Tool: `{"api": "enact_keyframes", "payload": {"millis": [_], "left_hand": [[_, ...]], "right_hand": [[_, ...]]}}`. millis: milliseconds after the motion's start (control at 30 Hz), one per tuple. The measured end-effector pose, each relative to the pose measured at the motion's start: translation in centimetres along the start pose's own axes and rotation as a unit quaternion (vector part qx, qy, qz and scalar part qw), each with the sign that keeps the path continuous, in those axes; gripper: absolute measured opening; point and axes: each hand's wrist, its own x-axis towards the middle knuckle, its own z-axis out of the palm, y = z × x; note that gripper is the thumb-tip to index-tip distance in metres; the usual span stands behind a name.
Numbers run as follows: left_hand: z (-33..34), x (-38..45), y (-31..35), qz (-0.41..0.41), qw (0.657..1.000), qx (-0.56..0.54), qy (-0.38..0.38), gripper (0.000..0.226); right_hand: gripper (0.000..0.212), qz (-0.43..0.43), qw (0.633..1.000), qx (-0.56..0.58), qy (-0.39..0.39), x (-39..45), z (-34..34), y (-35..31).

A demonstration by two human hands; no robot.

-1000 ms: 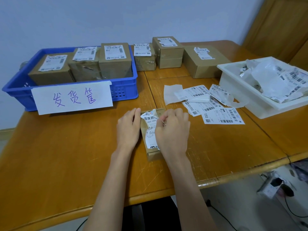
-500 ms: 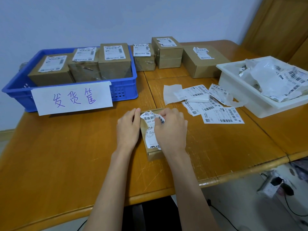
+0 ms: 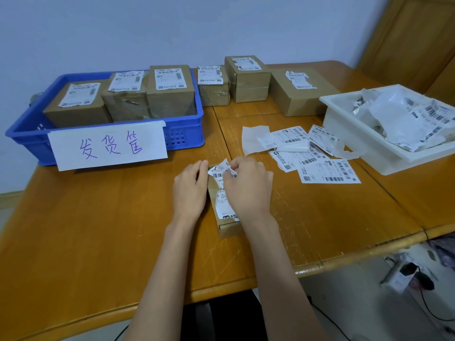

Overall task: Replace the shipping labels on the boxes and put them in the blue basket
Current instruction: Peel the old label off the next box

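Seen from the head camera, a person works at a wooden table (image 3: 98,230), both forearms reaching in from the bottom of the frame. A small cardboard box (image 3: 222,226) lies flat near the table's middle, between the two hands. The left hand (image 3: 189,190) rests against the box's left side, its fingers straight along the edge and curled round nothing. The right hand (image 3: 247,185) pinches the crumpled top end of the old shipping label (image 3: 221,172), which is lifted off the box at the far end while its lower part lies flat on the lid.

At the table's far left stands the blue basket (image 3: 187,134), with a white paper sign (image 3: 110,147) bearing purple handwriting taped across its front wall. Three labelled boxes (image 3: 170,94) sit inside it, side by side. Just right of the basket, three more cardboard boxes (image 3: 248,82) stand along the far edge, their labels torn or wrinkled.

Loose fresh labels (image 3: 328,172) and bare backing sheets lie scattered on the table to the right of the hands. A white tray (image 3: 349,134) at the right edge holds a heap of crumpled peeled labels and backing paper.
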Motion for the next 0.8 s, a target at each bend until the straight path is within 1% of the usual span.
{"api": "enact_keyframes", "payload": {"millis": [33, 100, 167, 200, 233, 300, 400, 433, 467, 533, 667, 800], "left_hand": [[0.03, 0.04, 0.01, -0.001, 1.0, 0.0, 0.0, 0.041], [0.08, 0.11, 0.04, 0.001, 1.0, 0.007, 0.002, 0.041], [0.09, 0.18, -0.07, 0.003, 1.0, 0.011, 0.005, 0.041], [0.1, 0.19, -0.14, 0.003, 1.0, 0.01, 0.005, 0.041], [0.12, 0.18, -0.19, 0.003, 1.0, 0.009, 0.004, 0.041], [0.09, 0.11, -0.08, 0.004, 1.0, 0.007, -0.001, 0.041], [-0.11, 0.11, 0.13, 0.007, 1.0, 0.009, -0.003, 0.041], [-0.13, 0.1, 0.14, 0.007, 1.0, 0.007, -0.005, 0.04], [-0.12, 0.1, 0.09, 0.007, 1.0, 0.005, -0.006, 0.039], [-0.16, 0.08, 0.08, 0.008, 1.0, 0.001, -0.009, 0.037], [-0.15, 0.02, 0.11, 0.007, 1.0, 0.001, -0.009, 0.037], [-0.08, 0.0, 0.03, 0.008, 1.0, -0.002, -0.006, 0.038]], "right_hand": [[0.019, -0.005, 1.0, 0.012, -0.007, 0.07, 0.06, -0.06], [0.006, -0.005, 0.998, 0.063, -0.022, 0.29, 0.07, 0.28], [0.025, 0.003, 0.994, 0.106, -0.03, 0.41, 0.07, 0.44], [0.031, 0.008, 0.993, 0.116, -0.03, 0.44, 0.19, 0.56], [0.029, 0.008, 0.992, 0.124, -0.026, 0.33, 0.21, 0.43], [0.008, 0.008, 0.994, 0.11, -0.016, 0.22, 0.4, 0.33], [0.049, -0.013, 0.995, 0.091, -0.024, 0.25, 0.58, 0.44], [0.055, -0.027, 0.996, 0.081, -0.027, 0.32, 0.57, 0.42], [0.054, -0.039, 0.997, 0.063, -0.034, 0.32, 0.53, 0.36], [0.041, -0.057, 0.997, 0.033, -0.034, 0.34, 0.69, 0.48], [0.021, -0.052, 0.997, 0.037, -0.032, 0.5, 0.74, 0.54], [0.011, -0.066, 0.997, 0.043, -0.022, 0.48, 0.83, 0.63]]}}
